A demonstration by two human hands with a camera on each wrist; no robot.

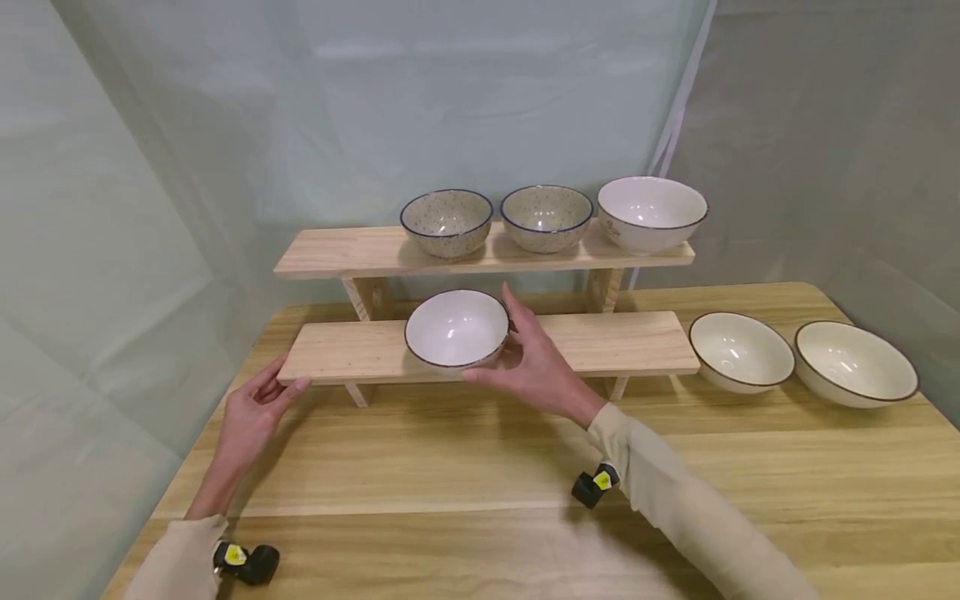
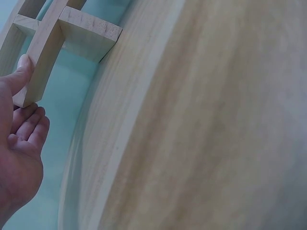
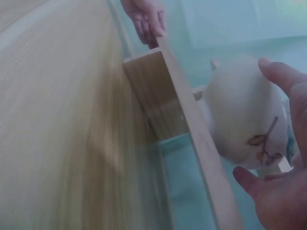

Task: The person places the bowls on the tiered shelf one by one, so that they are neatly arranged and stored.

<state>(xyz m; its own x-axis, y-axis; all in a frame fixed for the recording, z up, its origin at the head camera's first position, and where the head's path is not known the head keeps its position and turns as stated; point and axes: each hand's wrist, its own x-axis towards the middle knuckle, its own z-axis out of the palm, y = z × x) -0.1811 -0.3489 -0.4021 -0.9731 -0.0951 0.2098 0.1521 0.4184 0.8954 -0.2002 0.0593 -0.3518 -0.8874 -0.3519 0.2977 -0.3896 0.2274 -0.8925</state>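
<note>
A white bowl with a dark rim is at the middle of the lower board of a two-tier wooden shelf. My right hand holds this bowl from its right side, thumb at the front and fingers behind. In the right wrist view, a painted twig with leaves shows on the bowl's outside. My left hand grips the left end of the lower board. Its thumb lies against the board's edge and its curled fingers are underneath, as the left wrist view shows.
On the upper board stand two speckled bowls with blue rims, and a white bowl at the right end. Two cream bowls sit on the wooden table right of the shelf. Pale sheeting hangs behind.
</note>
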